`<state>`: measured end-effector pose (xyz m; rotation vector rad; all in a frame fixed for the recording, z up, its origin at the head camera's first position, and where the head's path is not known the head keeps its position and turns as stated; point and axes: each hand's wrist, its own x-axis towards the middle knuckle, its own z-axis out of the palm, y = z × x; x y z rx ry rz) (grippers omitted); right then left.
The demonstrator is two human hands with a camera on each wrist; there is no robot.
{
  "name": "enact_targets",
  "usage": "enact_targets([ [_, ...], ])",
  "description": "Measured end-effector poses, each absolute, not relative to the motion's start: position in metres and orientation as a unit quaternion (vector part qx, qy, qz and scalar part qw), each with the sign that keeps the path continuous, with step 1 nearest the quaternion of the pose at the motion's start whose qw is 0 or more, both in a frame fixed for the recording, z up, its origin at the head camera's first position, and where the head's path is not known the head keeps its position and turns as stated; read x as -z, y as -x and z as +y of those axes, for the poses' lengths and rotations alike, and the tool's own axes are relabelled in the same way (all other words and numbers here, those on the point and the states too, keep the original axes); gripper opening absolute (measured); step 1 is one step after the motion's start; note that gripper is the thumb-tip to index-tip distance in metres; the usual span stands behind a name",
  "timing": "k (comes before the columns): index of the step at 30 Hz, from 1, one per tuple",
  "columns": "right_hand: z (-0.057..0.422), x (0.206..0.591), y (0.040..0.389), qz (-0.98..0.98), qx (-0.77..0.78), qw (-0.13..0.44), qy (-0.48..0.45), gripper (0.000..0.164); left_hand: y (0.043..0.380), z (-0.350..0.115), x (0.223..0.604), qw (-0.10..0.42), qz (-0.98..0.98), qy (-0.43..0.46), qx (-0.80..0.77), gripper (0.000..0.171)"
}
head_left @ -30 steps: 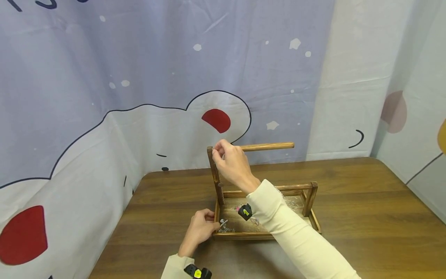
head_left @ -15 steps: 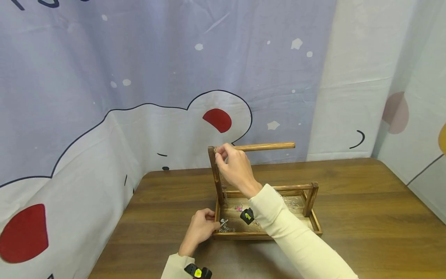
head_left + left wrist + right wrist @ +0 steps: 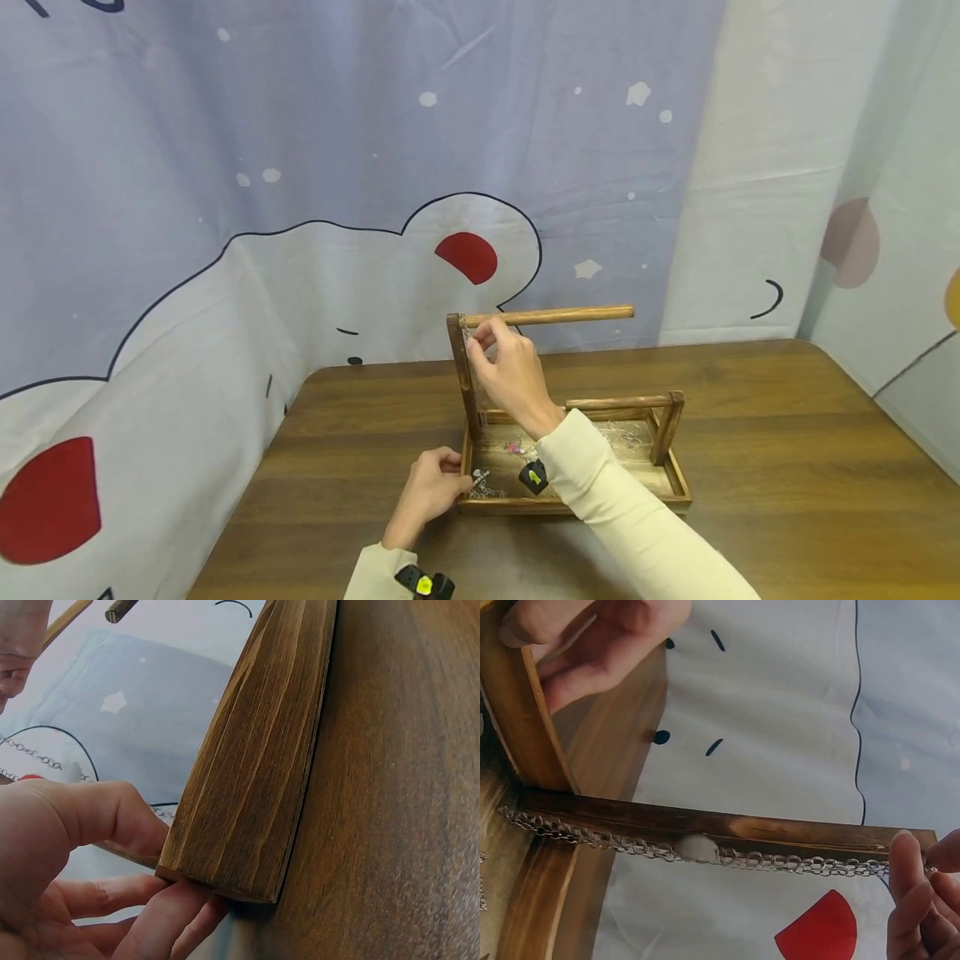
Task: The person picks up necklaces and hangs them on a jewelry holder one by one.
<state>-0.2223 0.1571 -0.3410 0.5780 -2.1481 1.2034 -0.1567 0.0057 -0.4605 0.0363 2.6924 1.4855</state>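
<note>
Here's the right hand [image 3: 513, 371] up high at the left, fingers bent in close at the top of a silvery chain [image 3: 772, 860]. Is it pinching or just touching? The fingers cover that spot, so I can't tell. The chain runs down along the tall post [image 3: 465, 375], from just under the left end of the upper bar [image 3: 570, 316], and a pale round piece shows midway along it.

Down at the near left corner, the left hand [image 3: 431, 492] has firm hold of the tray [image 3: 540, 505], thumb over the wall, fingers round the outside, the tray flat on the worktop [image 3: 795, 450].

So how far along? One chain up at the bar, and I'd call its placing nearly done, perhaps just the settling left. Plenty lies loose below: a silver heap [image 3: 486, 490] beside the left thumb, a pink piece [image 3: 514, 447] farther in, thin strands [image 3: 628, 435] over at the far right. The lower bar [image 3: 622, 403] shows no chain on its visible stretch. Early stages, by the look of it, with most pieces unhung.
</note>
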Motion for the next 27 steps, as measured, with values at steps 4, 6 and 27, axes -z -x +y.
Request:
enact_targets([
  [4, 0.157, 0.345, 0.222, -0.804, -0.468, 0.291, -0.223, 0.005, 0.157, 0.005, 0.46, 0.032, 0.876, -0.011, -0.481, 0.029],
  [6, 0.158, 0.348, 0.222, -0.8, -0.477, 0.285, -0.226, 0.005, 0.157, 0.004, 0.46, 0.035, 0.876, -0.01, -0.481, 0.03],
  [27, 0.176, 0.419, 0.181, -0.795, -0.491, 0.14, -0.328, 0.008, 0.159, 0.006, 0.461, 0.04, 0.874, -0.012, -0.483, 0.028],
])
